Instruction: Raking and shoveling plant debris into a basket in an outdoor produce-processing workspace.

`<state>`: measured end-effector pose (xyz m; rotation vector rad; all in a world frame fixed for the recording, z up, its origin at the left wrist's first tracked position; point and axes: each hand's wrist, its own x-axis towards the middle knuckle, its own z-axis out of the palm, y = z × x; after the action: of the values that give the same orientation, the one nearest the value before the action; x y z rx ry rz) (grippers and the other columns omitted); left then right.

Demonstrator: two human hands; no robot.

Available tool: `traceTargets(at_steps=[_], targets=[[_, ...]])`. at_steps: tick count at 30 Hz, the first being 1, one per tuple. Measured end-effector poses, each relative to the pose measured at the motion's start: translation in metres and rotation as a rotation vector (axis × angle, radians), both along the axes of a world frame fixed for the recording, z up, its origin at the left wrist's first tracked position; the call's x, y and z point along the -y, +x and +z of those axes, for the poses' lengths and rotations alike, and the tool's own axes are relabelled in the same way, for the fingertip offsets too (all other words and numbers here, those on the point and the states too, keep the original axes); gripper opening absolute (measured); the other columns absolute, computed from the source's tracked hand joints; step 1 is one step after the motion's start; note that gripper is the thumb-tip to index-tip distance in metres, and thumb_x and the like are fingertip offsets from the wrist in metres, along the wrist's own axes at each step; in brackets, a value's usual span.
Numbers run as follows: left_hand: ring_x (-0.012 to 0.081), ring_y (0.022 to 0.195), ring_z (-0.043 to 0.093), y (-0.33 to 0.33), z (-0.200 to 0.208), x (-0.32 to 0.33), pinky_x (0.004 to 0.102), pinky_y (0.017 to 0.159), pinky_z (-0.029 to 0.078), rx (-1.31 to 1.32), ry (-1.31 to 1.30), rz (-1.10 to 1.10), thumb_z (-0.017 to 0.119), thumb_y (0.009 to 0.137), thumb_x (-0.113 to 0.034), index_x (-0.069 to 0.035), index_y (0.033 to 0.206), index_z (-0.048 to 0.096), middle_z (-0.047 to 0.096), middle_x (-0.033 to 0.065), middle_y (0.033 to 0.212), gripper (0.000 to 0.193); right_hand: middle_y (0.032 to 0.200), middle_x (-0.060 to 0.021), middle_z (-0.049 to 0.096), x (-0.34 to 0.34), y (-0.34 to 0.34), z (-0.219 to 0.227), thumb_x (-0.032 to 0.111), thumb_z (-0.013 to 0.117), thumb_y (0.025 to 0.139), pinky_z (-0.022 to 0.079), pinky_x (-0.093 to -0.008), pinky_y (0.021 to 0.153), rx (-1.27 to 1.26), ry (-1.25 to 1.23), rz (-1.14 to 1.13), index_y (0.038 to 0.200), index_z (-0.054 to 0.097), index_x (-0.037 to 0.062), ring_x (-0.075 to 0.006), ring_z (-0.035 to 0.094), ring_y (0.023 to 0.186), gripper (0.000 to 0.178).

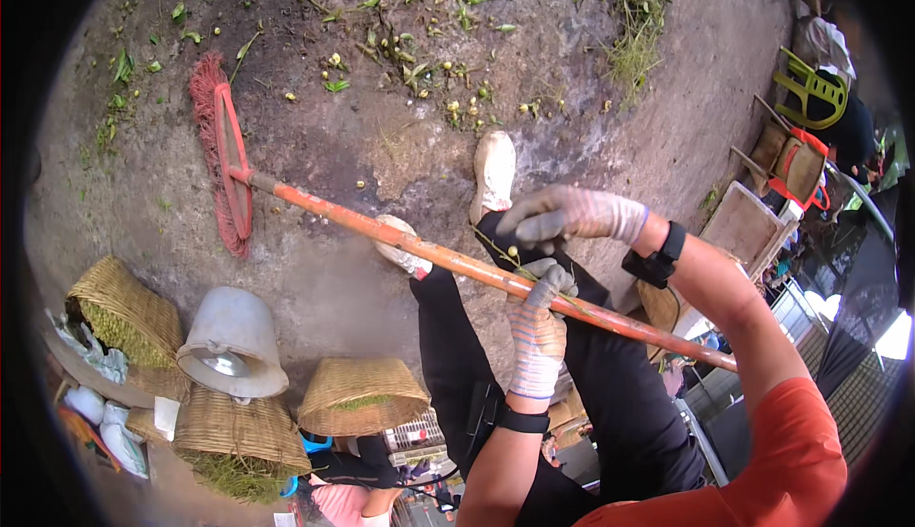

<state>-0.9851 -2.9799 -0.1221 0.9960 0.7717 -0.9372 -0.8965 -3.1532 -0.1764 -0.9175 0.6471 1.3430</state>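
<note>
My left hand [541, 313], in a striped glove with grey-coated fingers, is closed around the orange-red handle of a broom [381, 229]. The handle runs slantwise from beside my right arm to the broom's red head and bristles [221, 160], which rest on the ground at the left. A thin green twig [512, 252] with a small round fruit crosses the handle at my left hand; whether those fingers pinch it too, I cannot tell. Just above the handle, my gloved right hand [577, 214] hovers with its fingers loosely bent and apart, close to the twig.
Leaves and small yellowish fruits [467, 108] litter the ground ahead, with a heap of cut stems [640, 22] farther right. Wicker baskets [362, 394] and a grey bucket [233, 332] stand at lower left. Chairs [810, 93] line the right. Another person [343, 500] is at the bottom.
</note>
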Motion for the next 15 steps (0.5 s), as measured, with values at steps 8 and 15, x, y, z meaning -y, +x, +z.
traceTargets(at_steps=[8, 15], targets=[[0.0197, 0.083, 0.062, 0.003, 0.0, 0.014, 0.0312, 0.079, 0.051, 0.4, 0.107, -0.185, 0.051, 0.076, 0.011, -0.001, 0.109, 0.056, 0.062, 0.0092, 0.089, 0.035, 0.064, 0.005, 0.055, 0.0, -0.001, -0.005, 0.025, 0.063, 0.086, 0.036, -0.0193, 0.047, 0.013, -0.02, -0.118, 0.082, 0.063, 0.0061, -0.0029, 0.046, 0.053, 0.019], [0.018, 0.071, 0.06, 0.027, 0.001, 0.015, 0.0311, 0.07, 0.049, -0.363, -0.145, 0.415, 0.069, 0.079, -0.009, -0.005, 0.095, 0.059, 0.061, 0.0047, 0.076, 0.019, 0.071, -0.0048, 0.063, 0.031, 0.01, 0.012, 0.014, 0.057, 0.088, 0.043, -0.0236, 0.044, -0.254, -0.198, -0.714, 0.088, 0.063, 0.0043, -0.0129, 0.055, 0.052, 0.012]])
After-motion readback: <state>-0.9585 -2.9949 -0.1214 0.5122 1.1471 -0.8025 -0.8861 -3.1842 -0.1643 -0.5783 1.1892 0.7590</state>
